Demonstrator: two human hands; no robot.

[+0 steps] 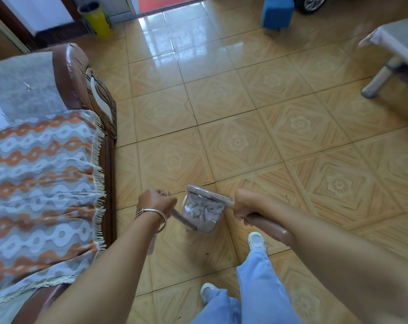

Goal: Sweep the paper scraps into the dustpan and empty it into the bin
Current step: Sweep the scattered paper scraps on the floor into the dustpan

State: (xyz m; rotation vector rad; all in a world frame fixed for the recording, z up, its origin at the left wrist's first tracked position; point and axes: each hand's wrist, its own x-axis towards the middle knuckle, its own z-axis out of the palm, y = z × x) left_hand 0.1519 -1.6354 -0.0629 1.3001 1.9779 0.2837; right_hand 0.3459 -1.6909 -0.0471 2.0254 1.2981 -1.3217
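Observation:
A pale grey dustpan (209, 226) hangs above the tiled floor between my hands, with white paper scraps (202, 210) piled inside. My left hand (156, 202), with a silver bangle on the wrist, is closed around the dustpan's long handle. My right hand (245, 205) grips the brown broom handle (271, 228); the broom's pale head (210, 194) rests against the dustpan's top edge. A yellow bin (97, 19) with a dark liner stands far off at the upper left, by the doorway.
A wooden sofa (81, 90) with an orange-and-white fringed cover runs along the left. A white table leg (378, 83) stands at the right, and a blue stool (278, 12) at the back. My feet (256, 240) in white shoes are below the dustpan.

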